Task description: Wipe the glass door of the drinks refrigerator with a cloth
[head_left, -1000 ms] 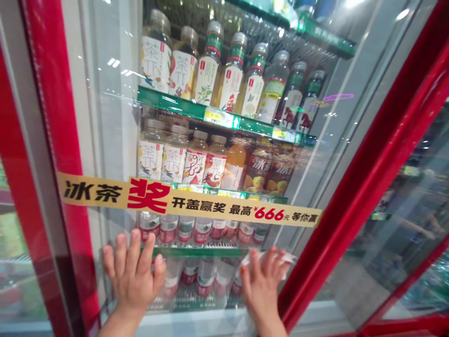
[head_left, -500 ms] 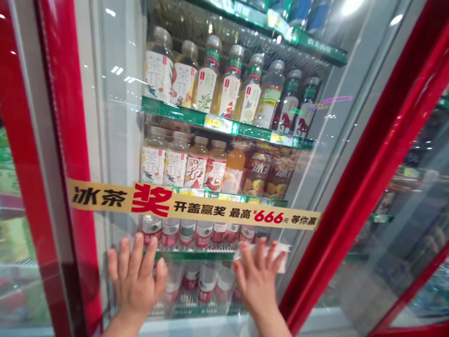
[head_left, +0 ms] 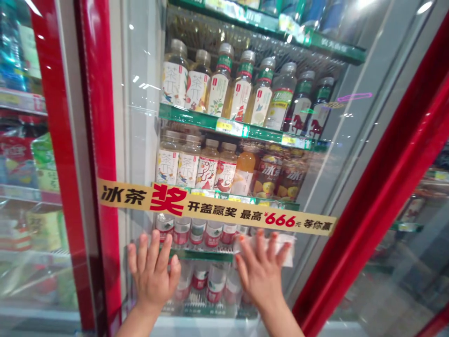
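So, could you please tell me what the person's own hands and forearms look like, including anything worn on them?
The left hand and right hand are both ungloved, with no rings visible on the fingers. The forearms are bare as far as they show, without sleeve, watch or bracelet. Nail detail is too blurred to tell.

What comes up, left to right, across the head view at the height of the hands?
Outer red post → inner red post → left hand → bottles between the hands → right hand → slanted red frame.
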A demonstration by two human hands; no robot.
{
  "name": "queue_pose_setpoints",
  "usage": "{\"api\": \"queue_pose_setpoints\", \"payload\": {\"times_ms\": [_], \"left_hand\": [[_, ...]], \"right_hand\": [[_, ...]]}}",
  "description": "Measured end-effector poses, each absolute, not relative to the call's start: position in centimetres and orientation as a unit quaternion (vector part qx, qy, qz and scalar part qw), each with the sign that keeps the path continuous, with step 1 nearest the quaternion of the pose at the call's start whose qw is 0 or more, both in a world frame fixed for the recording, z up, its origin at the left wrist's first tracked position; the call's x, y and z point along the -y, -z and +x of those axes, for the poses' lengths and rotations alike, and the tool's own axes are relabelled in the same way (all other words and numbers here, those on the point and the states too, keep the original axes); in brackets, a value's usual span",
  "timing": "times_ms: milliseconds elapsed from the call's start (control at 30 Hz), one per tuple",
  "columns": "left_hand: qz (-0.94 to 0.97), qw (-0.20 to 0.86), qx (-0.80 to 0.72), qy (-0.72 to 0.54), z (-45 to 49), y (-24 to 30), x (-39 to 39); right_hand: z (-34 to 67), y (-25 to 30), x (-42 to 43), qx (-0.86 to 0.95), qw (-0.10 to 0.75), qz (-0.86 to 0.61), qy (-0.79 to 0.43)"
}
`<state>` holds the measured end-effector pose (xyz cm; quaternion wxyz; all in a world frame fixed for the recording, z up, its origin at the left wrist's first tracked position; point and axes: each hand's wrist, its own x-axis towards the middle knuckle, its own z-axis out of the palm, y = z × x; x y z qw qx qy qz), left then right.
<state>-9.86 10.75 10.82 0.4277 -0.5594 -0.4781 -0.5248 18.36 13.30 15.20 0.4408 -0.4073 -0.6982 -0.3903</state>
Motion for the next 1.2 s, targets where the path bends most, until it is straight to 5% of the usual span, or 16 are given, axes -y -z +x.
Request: {"api": "queue_pose_setpoints", "payload": {"times_ms": [167, 367, 467, 733, 967, 1200], "left_hand": [[-0.549, 0.428, 0.478, 0.535, -9.6, -11.0, -10.7], [-0.55, 0.422, 0.475, 0.542, -9.4, -11.3, -10.4], [-0.55, 0.414, 0.474, 0.549, -9.3, -11.5, -10.3], [-0.547, 0.41, 0.468, 0.56, -9.1, -11.4, -10.4], [-0.553, 0.41, 0.47, 0.553, -9.3, -11.3, -10.4], [-0.554, 0.403, 0.468, 0.559, -9.1, -11.5, -10.2]], "right_hand": [[22.6, -23.8, -16.2, 0.538, 0.558, -0.563, 0.287], [10.5, -20.9, -12.8, 0.73, 0.412, -0.341, 0.425], [12.5, -18.2, -12.4, 0.768, 0.381, -0.293, 0.424], [23.1, -25.2, -16.4, 0.506, 0.596, -0.579, 0.233], [9.2, -18.5, -12.3, 0.72, 0.43, -0.364, 0.405], [10.4, -15.9, -11.9, 0.733, 0.425, -0.35, 0.399]]}}
